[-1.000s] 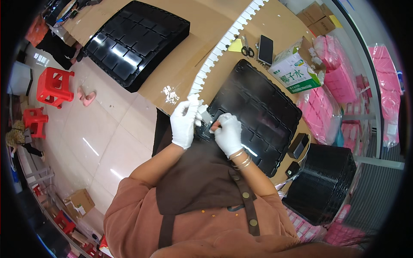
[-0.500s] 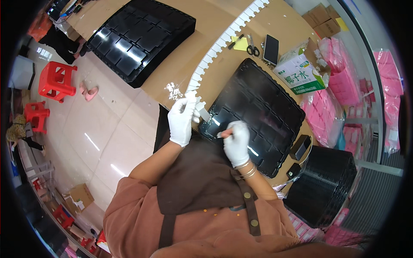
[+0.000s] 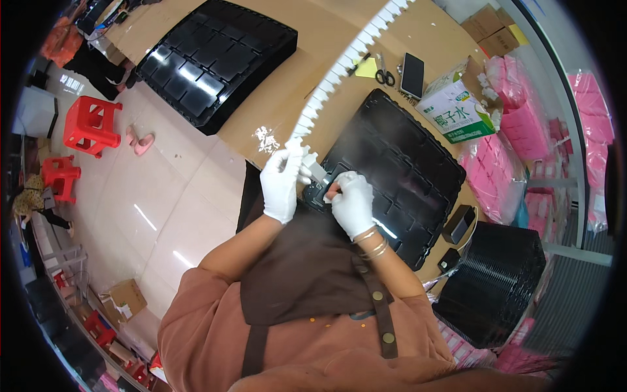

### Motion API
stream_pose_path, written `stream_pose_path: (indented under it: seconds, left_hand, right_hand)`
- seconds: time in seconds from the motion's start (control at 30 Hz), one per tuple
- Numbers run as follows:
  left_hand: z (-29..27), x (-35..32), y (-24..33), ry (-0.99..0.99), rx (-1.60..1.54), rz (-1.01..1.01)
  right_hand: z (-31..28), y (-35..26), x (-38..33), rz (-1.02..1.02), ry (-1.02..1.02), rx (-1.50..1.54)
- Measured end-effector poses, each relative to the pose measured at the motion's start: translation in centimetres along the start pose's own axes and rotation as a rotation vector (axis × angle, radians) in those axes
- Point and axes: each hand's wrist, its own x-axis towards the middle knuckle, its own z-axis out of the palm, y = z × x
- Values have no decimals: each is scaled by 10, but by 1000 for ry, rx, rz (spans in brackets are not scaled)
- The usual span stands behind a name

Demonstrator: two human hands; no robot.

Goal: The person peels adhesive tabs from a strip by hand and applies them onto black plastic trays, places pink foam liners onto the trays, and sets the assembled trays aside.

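Note:
My left hand [image 3: 279,188], in a white glove, pinches the lower end of a long white notched strip [image 3: 325,89]. The strip curves up and away across the table. A small grey flat piece [image 3: 318,172] juts out beside the left fingertips, over the corner of a black plastic tray [image 3: 405,163]. My right hand [image 3: 353,206], gloved with bare fingertips showing, is closed in a pinch at that near-left corner of the tray. What its fingers hold, if anything, is too small to make out.
White scraps [image 3: 266,140] lie left of the strip. Another stack of black trays [image 3: 222,59] stands at the far left. Scissors [image 3: 385,77], a phone [image 3: 412,74] and an open carton [image 3: 457,108] sit beyond the tray. More black trays [image 3: 493,281] are piled at the right.
My right hand has moved left and slightly up to the tray's corner, close to the left hand. The left hand still grips the strip and has barely shifted.

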Motion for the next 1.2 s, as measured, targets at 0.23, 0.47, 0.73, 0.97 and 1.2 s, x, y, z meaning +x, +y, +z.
stream_pose_path:
  seconds: [0.23, 0.47, 0.73, 0.97, 1.2]
  left_hand:
    - [-5, 2, -2, 0, -12, -20]
    - [-5, 0, -3, -14, -4, -31]
    - [-11, 0, -4, -27, 1, -49]
    - [-1, -13, 4, -42, 81, -42]
    - [20, -30, -6, -106, -45, -78]
  right_hand:
    - [14, 6, 0, -70, 0, -167]
    - [11, 5, -2, -137, 3, -118]
    - [15, 15, -2, -151, 19, -97]
    - [-20, -5, -10, 158, 247, 747]
    - [-6, -26, 1, 270, 214, 997]
